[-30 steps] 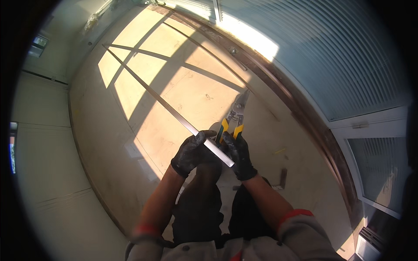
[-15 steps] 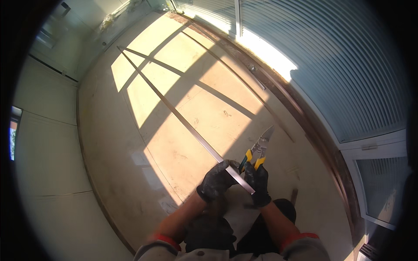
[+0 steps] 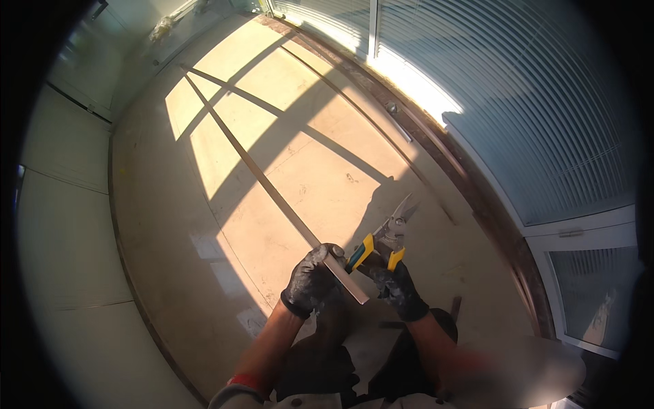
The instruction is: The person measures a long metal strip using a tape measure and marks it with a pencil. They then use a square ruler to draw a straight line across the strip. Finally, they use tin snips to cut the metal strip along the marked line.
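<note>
A long, narrow metal trim strip [image 3: 262, 178] runs from the far left of the floor toward me. My left hand [image 3: 310, 281], in a dark dusty glove, is closed around it close to its near end, which sticks out past the fingers. In my right hand [image 3: 400, 292], also gloved, are tin snips [image 3: 392, 233] with yellow and dark green handles. Their handles are spread and the blades point up and away from me, slightly parted. The snips are beside the strip, to its right, and the blades are apart from it.
Another thin strip [image 3: 347, 99] lies on the pale floor along the right side. Dark brown edging [image 3: 470, 184] follows the base of the windows with blinds [image 3: 504, 102]. A light panelled wall [image 3: 65, 238] stands at left. Sunlight and shadow bars cross the floor [image 3: 272, 252].
My left hand and the strip's near end have shifted left, away from my right hand. The snips have moved a little left and their handles have spread wider.
</note>
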Demonstrator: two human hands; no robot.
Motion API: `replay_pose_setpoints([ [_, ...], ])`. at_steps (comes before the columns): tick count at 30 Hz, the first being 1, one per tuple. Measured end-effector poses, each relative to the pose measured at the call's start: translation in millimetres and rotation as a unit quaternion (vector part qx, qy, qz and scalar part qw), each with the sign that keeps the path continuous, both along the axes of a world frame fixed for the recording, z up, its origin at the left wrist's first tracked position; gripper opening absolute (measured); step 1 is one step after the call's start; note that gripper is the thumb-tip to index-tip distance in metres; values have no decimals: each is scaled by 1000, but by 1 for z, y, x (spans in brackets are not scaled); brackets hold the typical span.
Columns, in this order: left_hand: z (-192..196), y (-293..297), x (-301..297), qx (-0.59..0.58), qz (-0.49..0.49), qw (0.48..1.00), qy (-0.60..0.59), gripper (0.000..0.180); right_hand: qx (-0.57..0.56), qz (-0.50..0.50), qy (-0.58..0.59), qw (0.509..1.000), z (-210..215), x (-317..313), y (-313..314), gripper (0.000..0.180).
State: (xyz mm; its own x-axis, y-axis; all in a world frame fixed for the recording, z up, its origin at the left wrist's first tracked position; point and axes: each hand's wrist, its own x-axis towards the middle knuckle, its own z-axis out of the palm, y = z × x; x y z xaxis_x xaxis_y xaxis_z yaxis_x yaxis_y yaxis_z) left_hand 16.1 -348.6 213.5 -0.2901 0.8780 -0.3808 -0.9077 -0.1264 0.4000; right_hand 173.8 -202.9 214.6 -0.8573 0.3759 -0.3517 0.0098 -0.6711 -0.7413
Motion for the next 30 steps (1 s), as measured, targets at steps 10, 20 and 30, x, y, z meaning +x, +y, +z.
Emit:
replay_pose_setpoints([
  [10, 0, -1, -10, -97, -23, 991, 88, 34, -49, 50, 26, 997, -4, 6, 5, 70],
  [20, -54, -13, -54, -66, 44, 985, 153, 41, 215, 395, -151, 880, -3, 85, 59, 75],
  [30, -85, -16, -56, -9, 10, 987, 163, 47, 272, 522, -213, 780, 0, 64, 52, 74],
])
